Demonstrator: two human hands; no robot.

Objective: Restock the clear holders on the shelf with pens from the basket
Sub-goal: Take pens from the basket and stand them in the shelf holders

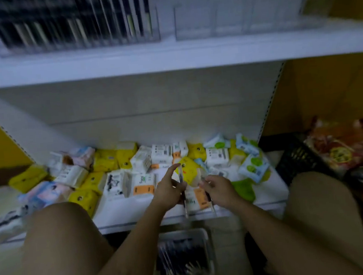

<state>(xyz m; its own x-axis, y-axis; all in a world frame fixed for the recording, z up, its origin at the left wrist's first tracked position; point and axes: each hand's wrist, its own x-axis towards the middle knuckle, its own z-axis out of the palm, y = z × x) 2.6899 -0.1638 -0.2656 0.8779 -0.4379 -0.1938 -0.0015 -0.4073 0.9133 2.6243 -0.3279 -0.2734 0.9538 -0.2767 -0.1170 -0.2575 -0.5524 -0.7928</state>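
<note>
My left hand [168, 187] holds a clear-barrelled pen [181, 181] upright, forefinger stretched out. My right hand [219, 189] grips a second pen [210, 201], its lower end pointing down. Both hands hover close together over the lower shelf. Below them, between my knees, a white basket [204, 236] holds several dark pens. On the upper shelf a clear holder [74, 28] at the left is packed with dark pens, and a clear holder [240, 18] at the right looks empty. The frame is blurred.
Many small tissue packs [122, 175] in yellow, white, green and blue cover the lower shelf. A black crate [299, 160] with red snack bags [341, 145] stands at the right. My bare knees flank the basket. Yellow side panels frame the shelving.
</note>
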